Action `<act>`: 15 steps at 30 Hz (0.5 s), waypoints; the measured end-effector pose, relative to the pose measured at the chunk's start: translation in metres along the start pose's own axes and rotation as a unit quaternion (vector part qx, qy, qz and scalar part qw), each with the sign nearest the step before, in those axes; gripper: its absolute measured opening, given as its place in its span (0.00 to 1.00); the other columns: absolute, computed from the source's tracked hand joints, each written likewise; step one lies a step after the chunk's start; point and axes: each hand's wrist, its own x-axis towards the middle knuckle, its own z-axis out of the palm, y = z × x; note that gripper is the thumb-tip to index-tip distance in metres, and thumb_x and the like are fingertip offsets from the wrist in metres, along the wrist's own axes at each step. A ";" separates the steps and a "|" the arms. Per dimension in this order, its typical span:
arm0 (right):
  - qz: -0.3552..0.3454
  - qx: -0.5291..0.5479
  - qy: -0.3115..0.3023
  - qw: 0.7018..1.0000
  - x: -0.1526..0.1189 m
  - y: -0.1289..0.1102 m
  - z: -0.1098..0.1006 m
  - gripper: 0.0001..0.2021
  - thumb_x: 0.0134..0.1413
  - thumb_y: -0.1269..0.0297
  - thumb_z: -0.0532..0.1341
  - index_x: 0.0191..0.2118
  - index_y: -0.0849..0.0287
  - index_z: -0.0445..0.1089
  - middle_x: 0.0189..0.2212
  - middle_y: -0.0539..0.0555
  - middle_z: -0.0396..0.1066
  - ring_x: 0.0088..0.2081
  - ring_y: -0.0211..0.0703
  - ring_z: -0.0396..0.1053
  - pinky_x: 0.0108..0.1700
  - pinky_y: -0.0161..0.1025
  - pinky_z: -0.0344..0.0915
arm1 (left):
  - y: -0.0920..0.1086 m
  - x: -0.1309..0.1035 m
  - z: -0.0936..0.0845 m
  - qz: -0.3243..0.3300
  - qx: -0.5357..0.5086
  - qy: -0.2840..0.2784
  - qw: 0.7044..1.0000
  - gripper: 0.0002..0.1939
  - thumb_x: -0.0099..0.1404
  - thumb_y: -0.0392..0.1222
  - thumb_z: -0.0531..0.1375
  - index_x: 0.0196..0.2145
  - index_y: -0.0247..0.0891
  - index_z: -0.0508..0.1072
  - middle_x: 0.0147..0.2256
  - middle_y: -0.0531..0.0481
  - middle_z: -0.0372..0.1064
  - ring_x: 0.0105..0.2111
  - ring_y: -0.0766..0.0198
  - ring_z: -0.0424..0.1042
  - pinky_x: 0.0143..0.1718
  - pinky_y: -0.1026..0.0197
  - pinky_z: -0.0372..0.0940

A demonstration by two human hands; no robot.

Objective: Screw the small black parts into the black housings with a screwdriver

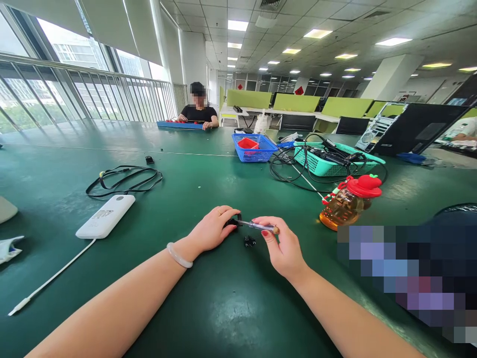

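On the green table, my left hand (pixel 213 229) is closed on a small black part (pixel 234 222), mostly hidden by the fingers. My right hand (pixel 285 246) grips a screwdriver (pixel 261 226) by its clear handle, thumb and fingers pinched around it. The screwdriver lies nearly level, its shaft pointing left with the tip at the black part. Whether the tip sits in a screw is too small to tell. Another small black piece (pixel 249 241) rests on the table just below the screwdriver, apart from both hands.
A white power bank (pixel 106 217) with a cable and a looped black cord (pixel 124 180) lie left. Beyond stand a blue basket (pixel 254 153), a teal basket (pixel 324 168) of cables and a red-lidded bottle (pixel 345 206). Another person (pixel 199 112) sits across the table.
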 end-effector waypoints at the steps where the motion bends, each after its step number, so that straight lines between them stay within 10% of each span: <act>1: 0.011 0.038 0.034 0.999 0.000 0.001 -0.001 0.06 0.65 0.62 0.53 0.44 0.53 0.66 0.42 0.55 0.75 0.44 0.46 0.73 0.48 0.47 0.69 | 0.001 0.000 0.000 0.000 0.001 0.010 1.000 0.19 0.70 0.43 0.53 0.58 0.42 0.64 0.55 0.43 0.66 0.55 0.55 0.65 0.59 0.49 0.62; 6: 0.126 0.197 0.199 0.952 0.010 0.020 -0.011 0.12 0.64 0.51 0.55 0.35 0.54 0.62 0.28 0.48 0.70 0.25 0.36 0.67 0.33 0.38 0.68 | 0.001 0.002 -0.001 -0.049 0.063 0.056 0.995 0.20 0.71 0.38 0.49 0.59 0.43 0.64 0.55 0.44 0.66 0.53 0.55 0.66 0.57 0.49 0.62; 15: 0.244 0.229 0.140 0.932 0.015 0.049 -0.009 0.19 0.55 0.43 0.60 0.31 0.54 0.59 0.19 0.44 0.66 0.16 0.33 0.59 0.21 0.34 0.58 | -0.011 -0.004 0.003 -0.140 0.169 0.002 0.976 0.19 0.69 0.38 0.48 0.49 0.43 0.76 0.47 0.41 0.72 0.47 0.49 0.69 0.51 0.43 0.61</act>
